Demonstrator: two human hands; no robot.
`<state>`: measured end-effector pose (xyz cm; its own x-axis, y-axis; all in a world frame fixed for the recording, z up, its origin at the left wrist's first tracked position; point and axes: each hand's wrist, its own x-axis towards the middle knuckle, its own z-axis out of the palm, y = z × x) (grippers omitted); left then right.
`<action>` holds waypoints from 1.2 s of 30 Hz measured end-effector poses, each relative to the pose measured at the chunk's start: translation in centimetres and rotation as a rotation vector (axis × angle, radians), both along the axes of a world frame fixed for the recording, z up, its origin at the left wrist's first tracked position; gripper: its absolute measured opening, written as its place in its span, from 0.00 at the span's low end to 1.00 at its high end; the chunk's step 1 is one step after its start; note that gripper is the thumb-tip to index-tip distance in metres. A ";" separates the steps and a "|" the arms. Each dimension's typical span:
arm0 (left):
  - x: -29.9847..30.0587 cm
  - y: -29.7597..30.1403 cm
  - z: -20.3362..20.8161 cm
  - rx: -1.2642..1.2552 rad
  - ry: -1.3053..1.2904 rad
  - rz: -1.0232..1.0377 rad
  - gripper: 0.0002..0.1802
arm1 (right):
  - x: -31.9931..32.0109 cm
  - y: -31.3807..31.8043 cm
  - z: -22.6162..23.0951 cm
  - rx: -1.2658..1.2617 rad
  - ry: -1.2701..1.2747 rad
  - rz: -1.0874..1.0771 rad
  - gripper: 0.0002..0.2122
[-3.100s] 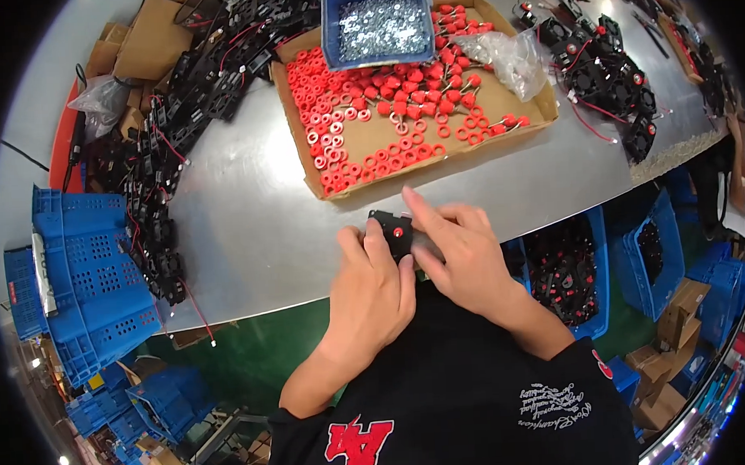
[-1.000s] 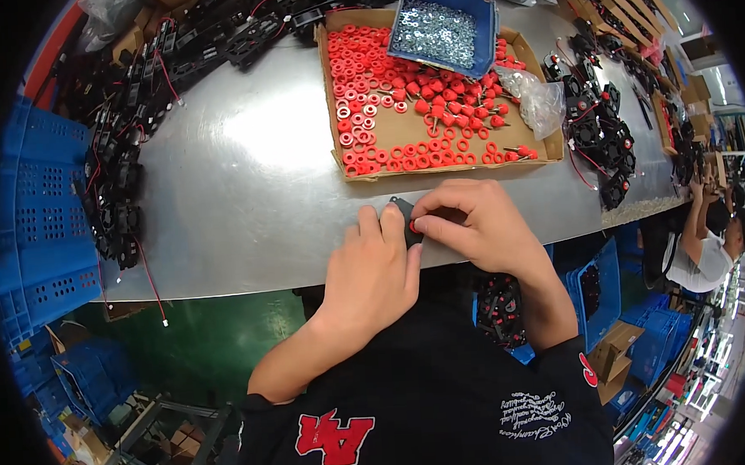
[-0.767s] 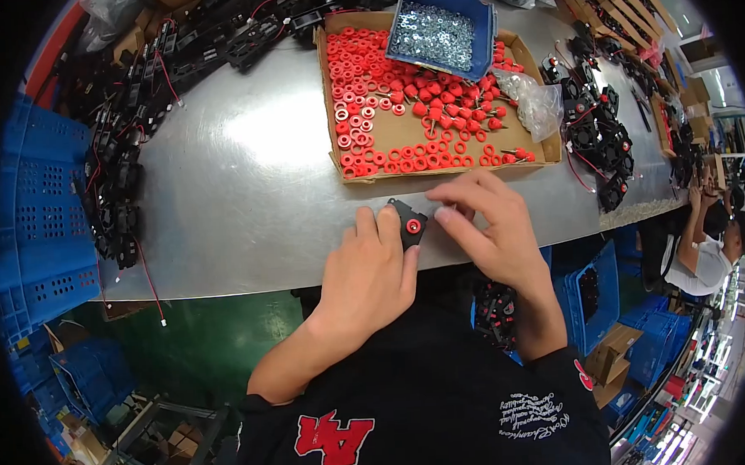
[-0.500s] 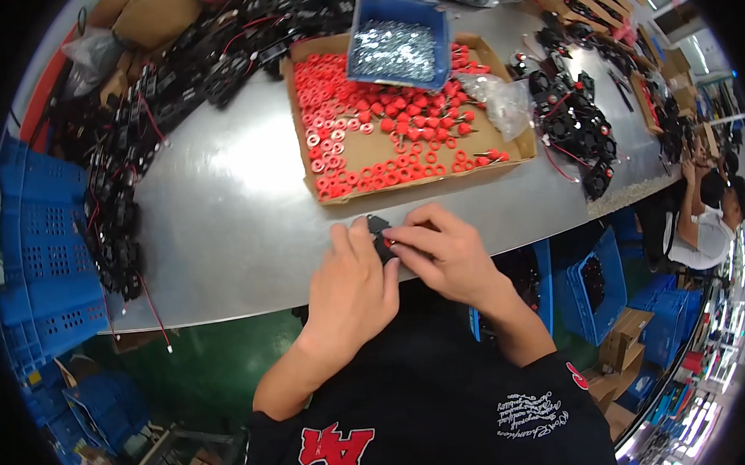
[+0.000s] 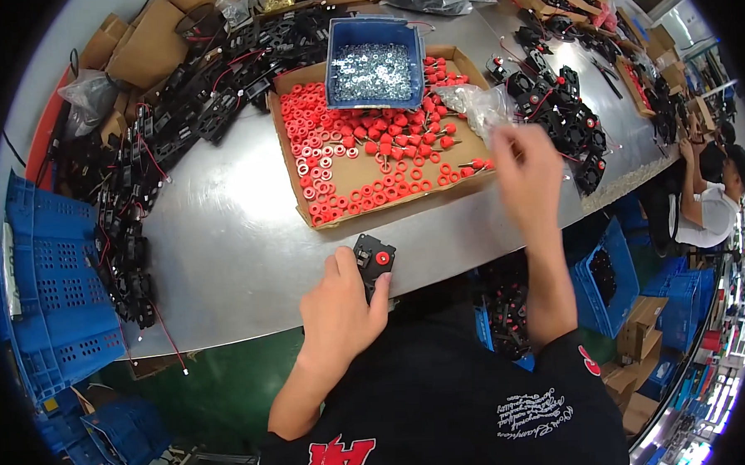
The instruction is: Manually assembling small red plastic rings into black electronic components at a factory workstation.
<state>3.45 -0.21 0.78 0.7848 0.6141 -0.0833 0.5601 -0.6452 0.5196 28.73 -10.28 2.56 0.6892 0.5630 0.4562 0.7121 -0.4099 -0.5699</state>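
A large metal table [image 5: 223, 239] fills most of the view. On its left side hang blue plastic crates [image 5: 46, 280], and along the left and top edge lie many black parts with red wires [image 5: 136, 160]. In the middle of the table there is a flat cardboard tray [image 5: 371, 201] with many red rings and red pins [image 5: 360, 142] inside it. A blue bin [image 5: 373, 54] full of small silver nuts stands on the far part of this tray. Just right of the tray lies a clear plastic bag [image 5: 479, 103], and further right is a heap of small black fans [image 5: 563, 124].

The left hand [image 5: 338, 309] rests at the near edge of the table. Its grip is closed around a small black part [image 5: 374, 261] with a red button on top; the thumb is on the right side of the part and the fingers on the left, so the part stands up between them. The part is near the front edge of the tray but does not touch it.

The right hand [image 5: 526, 172] is raised above the right corner of the tray, well apart from the black part. It looks blurred, the fingers are bent together, and I cannot tell if they hold something.

At the far right, another person [image 5: 712, 201] in a white shirt is at the table.
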 end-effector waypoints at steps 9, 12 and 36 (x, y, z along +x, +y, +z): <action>-0.5 0.3 -0.7 0.013 -0.040 -0.008 0.25 | 8.3 2.4 -1.2 -0.369 -0.124 0.174 0.08; -0.5 0.3 -0.6 0.002 -0.047 -0.002 0.25 | 8.4 2.6 -1.1 -0.428 -0.147 0.215 0.08; -0.4 0.1 -0.3 -0.030 -0.009 0.014 0.24 | 0.3 0.0 1.4 0.032 0.478 0.100 0.09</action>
<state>3.08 -0.09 0.43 0.7771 0.6223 -0.0948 0.5639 -0.6212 0.5441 29.03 -10.25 4.00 0.7691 0.6276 0.1206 0.4029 -0.3297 -0.8538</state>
